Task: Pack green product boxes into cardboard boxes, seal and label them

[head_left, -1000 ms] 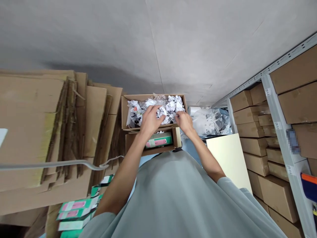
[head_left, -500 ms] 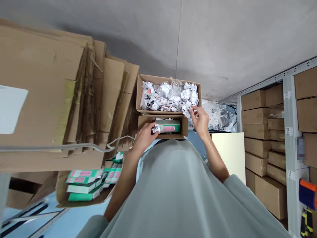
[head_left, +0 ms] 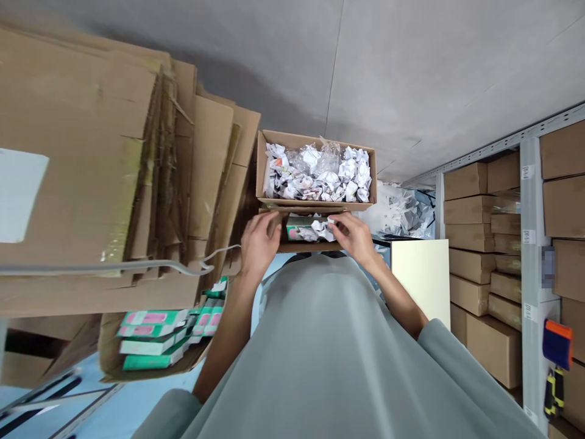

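A small open carton (head_left: 304,248) lies close in front of my body. Inside it is a green and white product box with a pink panel (head_left: 293,231), partly covered by crumpled white paper (head_left: 322,230). My right hand (head_left: 356,239) pinches the right end of that paper, over the carton's right side. At the carton's left end is my left hand (head_left: 259,245), thumb and fingers apart, with nothing visible in it. Just behind stands a larger carton (head_left: 320,205) filled with crumpled paper balls (head_left: 326,182) and some clear plastic wrap (head_left: 329,157).
Flattened cardboard sheets (head_left: 201,177) stand at left, with a grey cable (head_left: 164,264) across them. Below sits an open carton (head_left: 106,360) of green and white boxes (head_left: 153,347). Shelves of brown cartons (head_left: 470,231) and shredded white paper (head_left: 397,207) are to the right.
My right hand has moved from the larger carton's front edge down into the small one, bringing crumpled paper. My left hand has released its paper piece and shifted left, its fingers spreading.
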Tool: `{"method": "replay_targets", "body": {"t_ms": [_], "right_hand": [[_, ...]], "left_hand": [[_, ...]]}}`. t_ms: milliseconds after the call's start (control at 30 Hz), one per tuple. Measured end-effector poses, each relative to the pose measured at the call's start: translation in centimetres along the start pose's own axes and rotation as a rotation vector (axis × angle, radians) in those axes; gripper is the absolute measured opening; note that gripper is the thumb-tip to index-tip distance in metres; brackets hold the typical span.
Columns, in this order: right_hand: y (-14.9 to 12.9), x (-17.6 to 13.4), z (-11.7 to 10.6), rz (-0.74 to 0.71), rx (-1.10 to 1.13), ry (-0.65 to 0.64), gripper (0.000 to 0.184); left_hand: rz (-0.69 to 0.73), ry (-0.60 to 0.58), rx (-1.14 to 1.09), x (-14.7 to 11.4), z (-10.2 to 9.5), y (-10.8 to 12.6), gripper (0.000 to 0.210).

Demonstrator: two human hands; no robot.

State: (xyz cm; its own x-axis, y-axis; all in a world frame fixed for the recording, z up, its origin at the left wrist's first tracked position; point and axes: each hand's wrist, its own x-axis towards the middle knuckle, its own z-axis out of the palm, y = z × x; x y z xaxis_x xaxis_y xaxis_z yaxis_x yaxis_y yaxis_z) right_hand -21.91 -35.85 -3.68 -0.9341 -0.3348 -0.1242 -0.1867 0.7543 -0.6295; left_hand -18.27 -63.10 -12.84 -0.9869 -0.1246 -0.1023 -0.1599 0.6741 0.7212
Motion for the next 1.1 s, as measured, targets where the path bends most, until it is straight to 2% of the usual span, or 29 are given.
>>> {"method": "replay_targets", "body": {"t_ms": [100,267,367,467,567,667,733,833,967,1100], "right_hand": [[0.6,0.3,2.0,-0.001,-0.062,-0.125,0.027],[1.8,0.8,4.5,0.001,-0.209,-0.273,0.027],[2.0,0.7,5.0,0.003,-0.258,-0.344,0.031],[1.7,0.6,4.5,0.028,-0.251,-0.383,0.034],[1.3,0.8,2.9,0.059,-0.199,-0.326,0.033],[1.2,2.0,0.4,0.068,-0.153,-0.172,0.034],[1.4,3.5,-1.4,0.058,-0.143,-0.065,0.035],[1.9,6.9,-3.2,0.072,-0.176,0.030,0.036],[2.4,12.6,-3.5,0.103,-0.245,0.047,0.034],[2.3,17.2,-1.9,0.123,-0.300,-0.036,0.032]], "left_hand": [[-0.004,0.087,0.023,0.0,-1.1,0.1,0.040],[-0.015,0.105,0.017,-0.4,-1.3,-0.4,0.039],[-0.013,0.110,0.017,-0.6,-1.1,-0.6,0.040],[-0.001,0.118,0.009,-0.5,-1.0,-0.5,0.039],[0.021,0.124,0.005,-0.3,-1.0,-0.2,0.037],[0.033,0.122,0.022,0.0,-0.9,0.1,0.036],[0.038,0.122,0.034,0.2,-0.7,0.3,0.036],[0.044,0.124,0.042,0.3,-0.3,0.6,0.037],[0.041,0.121,0.052,0.2,-0.2,1.1,0.038],[0.037,0.126,0.073,-0.1,-0.2,1.2,0.037]]}}
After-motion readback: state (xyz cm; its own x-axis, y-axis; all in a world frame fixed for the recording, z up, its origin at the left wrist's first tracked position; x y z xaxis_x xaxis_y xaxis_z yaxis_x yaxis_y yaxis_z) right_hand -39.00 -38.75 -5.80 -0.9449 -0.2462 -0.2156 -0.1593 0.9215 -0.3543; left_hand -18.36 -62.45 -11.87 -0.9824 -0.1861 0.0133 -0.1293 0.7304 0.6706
